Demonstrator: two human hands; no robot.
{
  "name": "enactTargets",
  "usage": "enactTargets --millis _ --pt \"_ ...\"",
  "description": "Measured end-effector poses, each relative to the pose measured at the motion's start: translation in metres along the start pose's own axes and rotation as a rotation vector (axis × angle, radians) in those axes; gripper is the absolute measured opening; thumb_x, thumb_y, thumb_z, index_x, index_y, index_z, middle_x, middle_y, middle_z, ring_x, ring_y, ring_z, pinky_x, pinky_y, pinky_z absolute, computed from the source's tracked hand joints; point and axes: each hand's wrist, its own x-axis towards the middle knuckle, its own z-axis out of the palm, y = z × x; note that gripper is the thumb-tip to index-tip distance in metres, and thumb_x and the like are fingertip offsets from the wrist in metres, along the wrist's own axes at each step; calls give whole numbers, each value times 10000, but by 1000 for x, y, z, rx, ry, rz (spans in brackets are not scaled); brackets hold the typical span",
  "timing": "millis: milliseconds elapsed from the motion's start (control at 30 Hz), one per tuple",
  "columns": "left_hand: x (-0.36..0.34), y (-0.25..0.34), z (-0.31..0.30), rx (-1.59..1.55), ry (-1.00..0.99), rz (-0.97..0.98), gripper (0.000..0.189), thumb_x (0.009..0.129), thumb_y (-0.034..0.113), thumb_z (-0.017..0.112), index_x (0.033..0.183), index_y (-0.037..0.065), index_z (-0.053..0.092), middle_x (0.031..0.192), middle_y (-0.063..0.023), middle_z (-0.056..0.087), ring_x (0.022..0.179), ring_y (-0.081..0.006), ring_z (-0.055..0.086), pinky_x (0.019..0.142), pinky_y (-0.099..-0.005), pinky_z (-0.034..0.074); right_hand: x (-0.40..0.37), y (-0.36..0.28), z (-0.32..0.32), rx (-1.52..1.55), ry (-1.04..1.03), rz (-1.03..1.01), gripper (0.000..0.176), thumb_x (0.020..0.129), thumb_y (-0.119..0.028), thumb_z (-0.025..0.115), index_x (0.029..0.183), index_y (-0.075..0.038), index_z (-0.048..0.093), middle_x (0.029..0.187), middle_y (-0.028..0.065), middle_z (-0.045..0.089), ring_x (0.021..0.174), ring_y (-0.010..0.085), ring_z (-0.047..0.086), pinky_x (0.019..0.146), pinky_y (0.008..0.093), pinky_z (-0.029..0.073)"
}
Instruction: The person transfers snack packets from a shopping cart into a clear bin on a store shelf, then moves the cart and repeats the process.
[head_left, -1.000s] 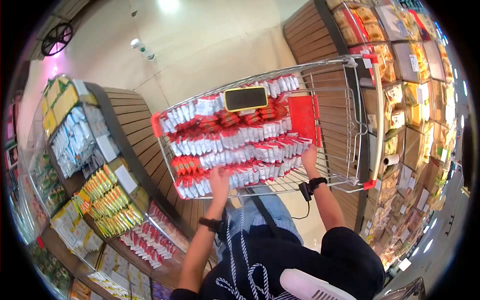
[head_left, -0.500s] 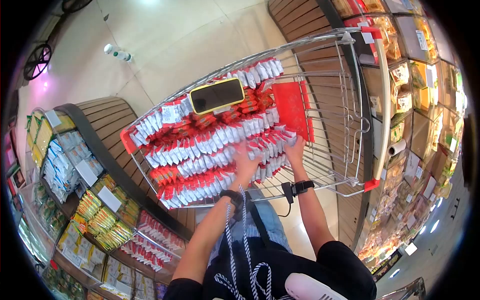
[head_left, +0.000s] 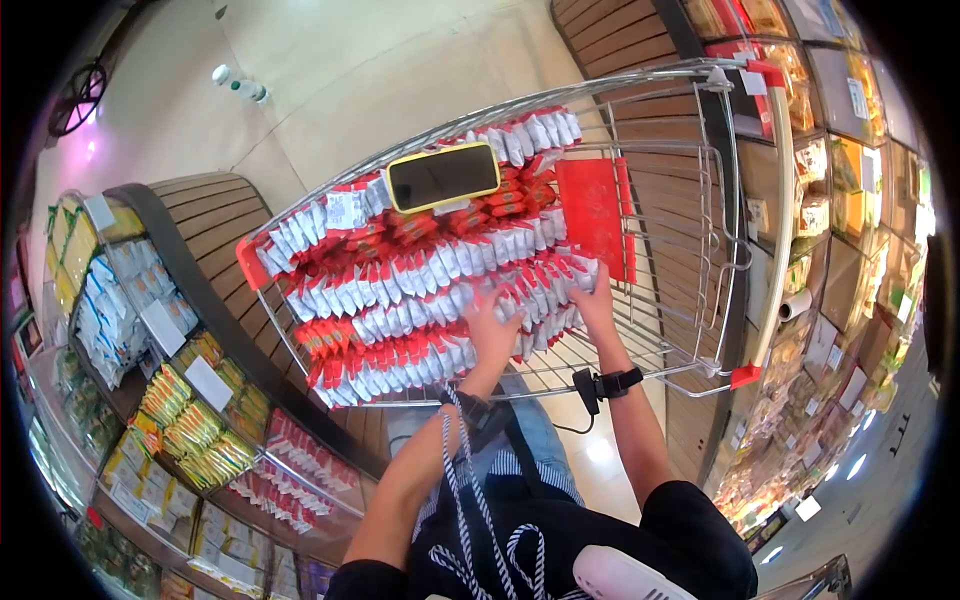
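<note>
Red and white packets (head_left: 400,280) in a silver cart (head_left: 640,76)
At the cart, the phone (head_left: 443,177) is black and yellow, the panel (head_left: 592,218) red. Beside the cart, jeans (head_left: 548,440) are blue, the shirt (head_left: 690,530) black, the cords (head_left: 447,455) striped dark and white.

Lots of little shiny white packs with red edges (head_left: 428,272) sit in a silver wire shopping cart with red corners (head_left: 252,262). They stand up on their edges, squeezed side by side in long rows, like books. Some bright red-orange packs (head_left: 325,338) sit at the left end of one row, and more lie between the two farthest rows. Any words are too small to read.
</note>
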Motion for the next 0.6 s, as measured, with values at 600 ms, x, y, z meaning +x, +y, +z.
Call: enactTargets --millis 600 --pt "-108 -4 -257 -297 741 224 540 612 104 729 1122 119 552 1049 -176 471 1004 -311 458 882 -343 379 -143 -223 173 -176 -460 -706 652 629 -23 581 1235 5 345 1099 147 484 1018 220 488 886 305 384"
